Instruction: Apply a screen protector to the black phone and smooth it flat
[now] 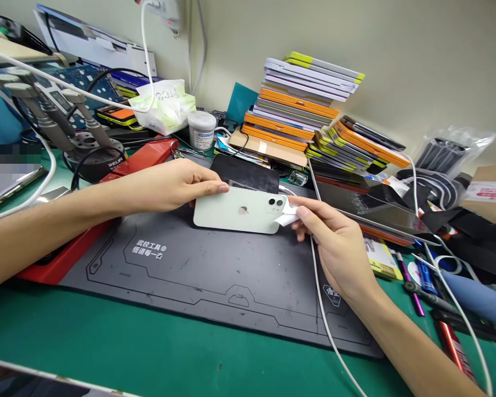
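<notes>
A pale smartphone (pixel 235 212) with two camera lenses is held back side up, tilted, over the dark grey work mat (pixel 215 270). My left hand (pixel 186 184) is closed on its upper left edge, thumb on the back and the other fingers mostly hidden behind. Between the thumb and fingers of my right hand (pixel 330 229) is a small white wipe (pixel 288 215), which touches the phone near its lenses. Behind the phone lies a black flat panel (pixel 248 172); I cannot tell what it is.
Stacked boxes (pixel 297 105) stand against the wall. On the left are a red tray (pixel 149 157) and a round screwdriver stand (pixel 95 154). A white cable (pixel 320 286) crosses the mat's right side. Tools, including a purple screwdriver (pixel 411 286), lie at the right.
</notes>
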Tool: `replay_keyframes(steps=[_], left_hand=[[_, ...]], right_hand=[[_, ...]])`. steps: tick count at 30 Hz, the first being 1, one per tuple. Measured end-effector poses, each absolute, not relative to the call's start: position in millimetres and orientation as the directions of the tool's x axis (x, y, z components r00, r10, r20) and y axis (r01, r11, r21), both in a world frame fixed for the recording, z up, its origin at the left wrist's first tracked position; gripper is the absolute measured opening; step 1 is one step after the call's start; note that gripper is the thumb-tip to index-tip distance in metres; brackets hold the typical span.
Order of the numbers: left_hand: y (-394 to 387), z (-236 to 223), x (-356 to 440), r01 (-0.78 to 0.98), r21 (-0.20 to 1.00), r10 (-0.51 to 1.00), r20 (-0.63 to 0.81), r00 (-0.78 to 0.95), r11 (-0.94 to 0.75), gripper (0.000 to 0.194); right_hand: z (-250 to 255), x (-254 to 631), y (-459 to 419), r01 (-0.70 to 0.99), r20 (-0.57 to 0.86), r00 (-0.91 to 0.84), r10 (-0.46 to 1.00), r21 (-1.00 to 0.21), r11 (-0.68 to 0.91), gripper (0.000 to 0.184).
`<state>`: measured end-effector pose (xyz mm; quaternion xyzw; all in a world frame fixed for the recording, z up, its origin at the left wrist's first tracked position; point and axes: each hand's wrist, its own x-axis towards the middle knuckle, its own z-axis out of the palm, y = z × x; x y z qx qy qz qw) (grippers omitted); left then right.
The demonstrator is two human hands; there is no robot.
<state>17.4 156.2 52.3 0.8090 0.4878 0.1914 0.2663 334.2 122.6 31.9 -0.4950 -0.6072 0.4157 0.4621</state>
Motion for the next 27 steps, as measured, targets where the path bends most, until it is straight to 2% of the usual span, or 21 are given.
replay_keyframes(steps=[4, 11, 18, 23, 27], left_hand=[[156.6, 52.9, 16.8, 0.679, 0.613, 0.882, 0.066, 0.467, -0.405, 0.06], [156.5, 52.8, 16.1, 0.663, 0.627, 0.875, 0.065, 0.48, -0.41, 0.058], [156.1, 54.7, 15.9, 0.633, 0.641, 0.861, 0.091, 0.5, -0.435, 0.056], [153.9, 56.7, 15.8, 0.582, 0.662, 0.838, 0.132, 0.529, -0.472, 0.049], [150.7, 57.5, 16.1, 0.535, 0.68, 0.815, 0.164, 0.555, -0.502, 0.046]], right_hand=[[30.1, 336.1, 123.1, 0.264, 0.179, -0.108, 0.978, -0.943, 0.202, 0.02], [40.5, 325.4, 114.1, 0.447, 0.238, -0.176, 0.955, -0.846, 0.293, 0.018], [37.4, 326.4, 116.6, 0.4, 0.184, -0.128, 0.975, -0.89, 0.22, 0.021], [35.8, 325.1, 116.4, 0.378, 0.22, -0.102, 0.97, -0.894, 0.243, 0.025], [36.0, 322.0, 114.4, 0.445, 0.254, -0.105, 0.961, -0.853, 0.274, 0.034]])
